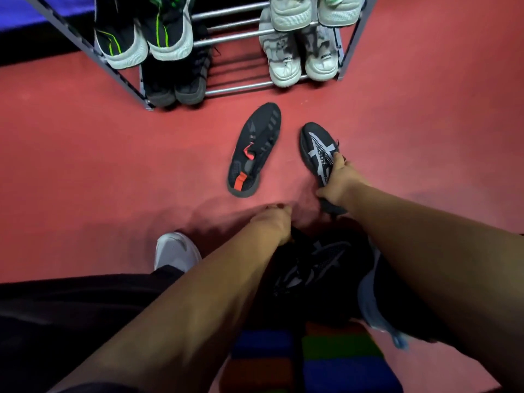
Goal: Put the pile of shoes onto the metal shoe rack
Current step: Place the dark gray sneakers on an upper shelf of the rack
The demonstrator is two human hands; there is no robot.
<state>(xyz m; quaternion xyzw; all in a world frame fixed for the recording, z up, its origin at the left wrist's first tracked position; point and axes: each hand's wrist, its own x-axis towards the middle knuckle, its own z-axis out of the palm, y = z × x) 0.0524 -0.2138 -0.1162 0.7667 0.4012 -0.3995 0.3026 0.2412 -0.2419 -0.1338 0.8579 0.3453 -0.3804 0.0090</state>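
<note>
Four pairs sit on the metal shoe rack [235, 38], while your right hand [337, 180] grips a striped black shoe [314, 146] on the floor [85, 165], your left hand [273, 222] meets its mate [320, 259], grip too blurred to tell, and a red-trimmed shoe [255, 148] lies unshelved beside them.

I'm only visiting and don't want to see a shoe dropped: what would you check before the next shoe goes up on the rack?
1. Right hand grips the striped black shoe firmly: ok, thumb and fingers curl round it.
2. Left hand has hold of the matching shoe: cannot tell, it is blurred.
3. Free bars on the metal rack: ok, the middle is open on both visible shelves.
4. Nothing left on the floor: not ok, the orange-trimmed shoe lies in front of the rack.
</note>
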